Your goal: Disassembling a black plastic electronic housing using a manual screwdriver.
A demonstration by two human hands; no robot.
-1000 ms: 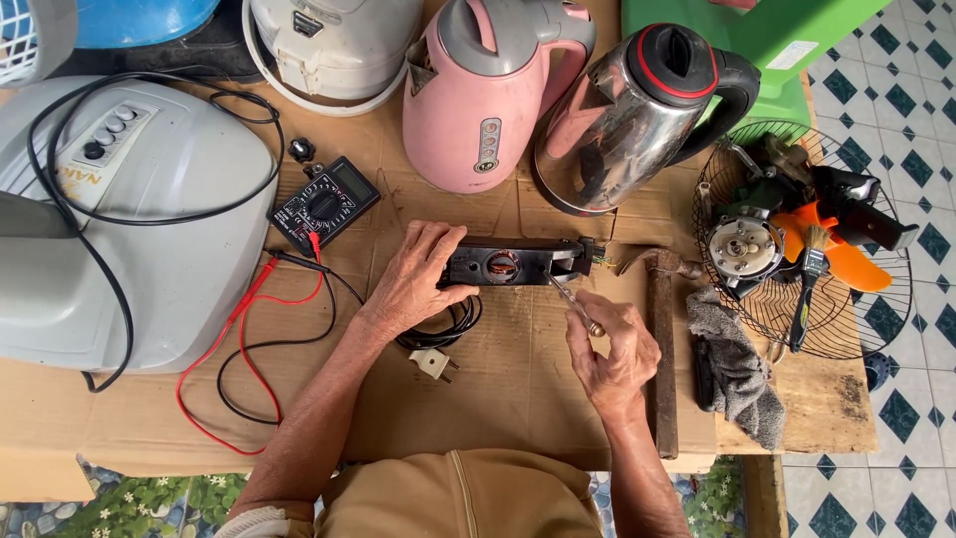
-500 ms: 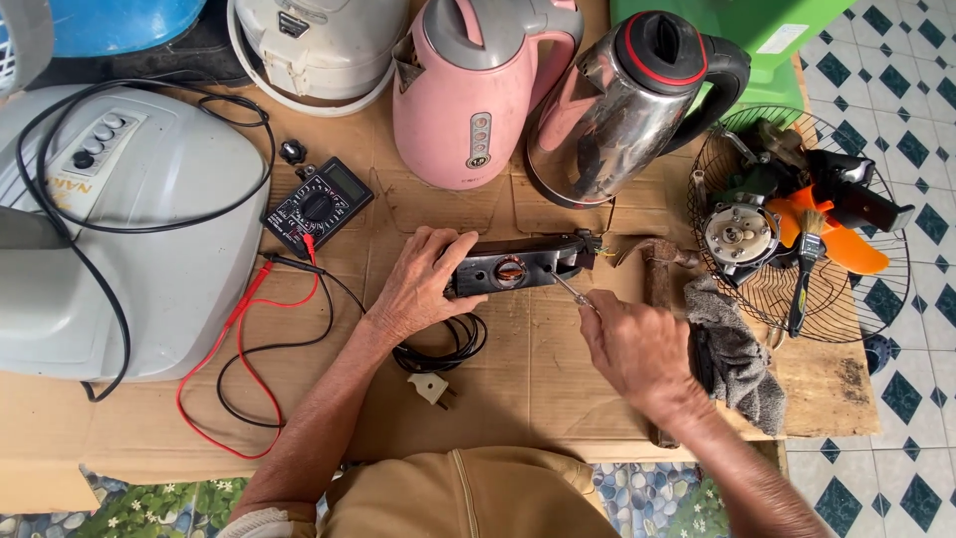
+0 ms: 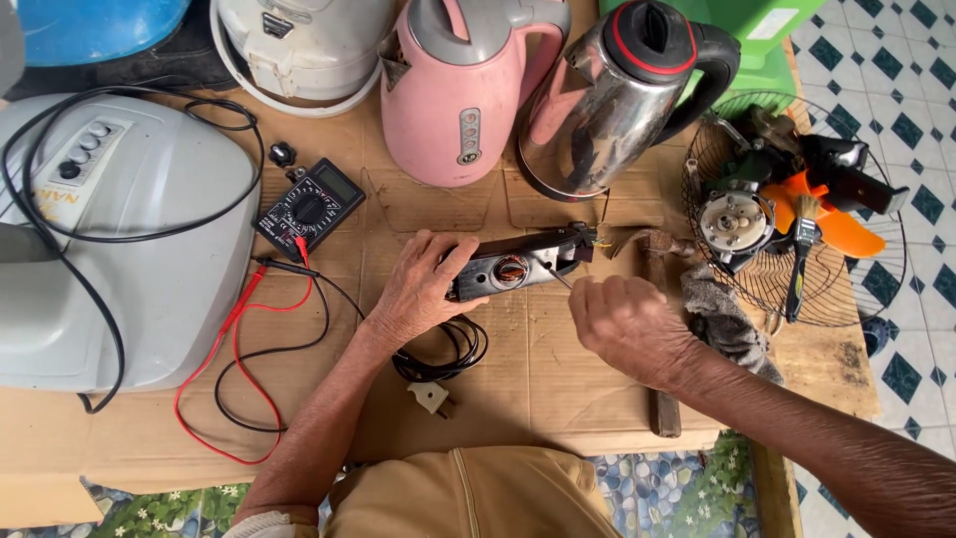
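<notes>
Seemingly steady, from the head view, the left hand (image 3: 423, 289) closes its grip on the black motor housing (image 3: 518, 264), which lies mid-surface (image 3: 597, 399) near the far edge, before the pink kettle (image 3: 463, 90). The right hand (image 3: 627, 324) pinches what looks like a thin screwdriver (image 3: 560, 278), tip touching the housing.

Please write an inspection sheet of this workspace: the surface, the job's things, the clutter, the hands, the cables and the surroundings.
Surface: wooden table covered with brown cardboard.
Job's things: black device, its inside exposed, lying flat; thin tool pointed at it.
Clutter: multimeter, pink kettle, steel kettle, fan parts, rag, grey appliance.
Hands: left hand steadies the device; right hand fingers grip the tool.
Cables: red and black leads; black cord with plug.
Surroundings: tiled floor.
</notes>
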